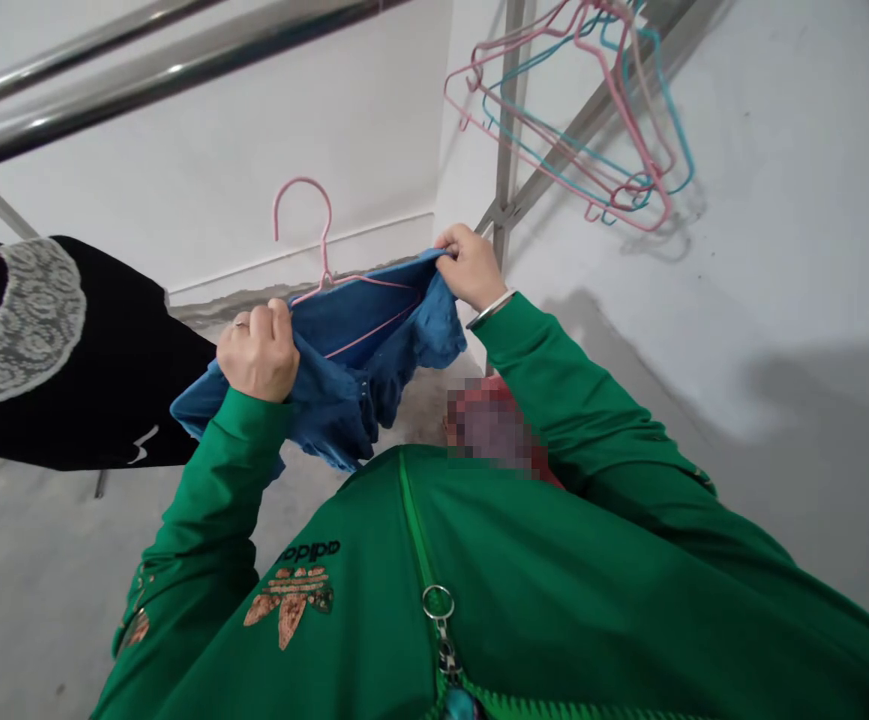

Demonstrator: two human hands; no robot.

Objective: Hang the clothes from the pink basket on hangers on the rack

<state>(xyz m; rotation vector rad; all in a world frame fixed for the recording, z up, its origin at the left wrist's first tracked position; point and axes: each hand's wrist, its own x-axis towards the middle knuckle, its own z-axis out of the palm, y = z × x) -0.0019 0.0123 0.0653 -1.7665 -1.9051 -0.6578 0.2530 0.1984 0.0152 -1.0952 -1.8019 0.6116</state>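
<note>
A blue garment (396,345) with a ruffled front edge is stretched between my two hands. Inside its opening sits a pink wire hanger (327,235), its hook standing up free above the cloth. My left hand (260,350) is closed on the garment's near left side, knuckles up, by the hanger's left arm. At the far right corner, my right hand (473,265) pinches the cloth's edge between thumb and fingers. The right tip of the hanger lies inside the cloth, short of that hand.
Polished metal rails (171,85) cross the upper left. A black top with a lace collar (36,310) hangs at the left. Several pink and blue hangers (591,160) hang from a metal frame (507,130) at the upper right, near the white wall (794,180).
</note>
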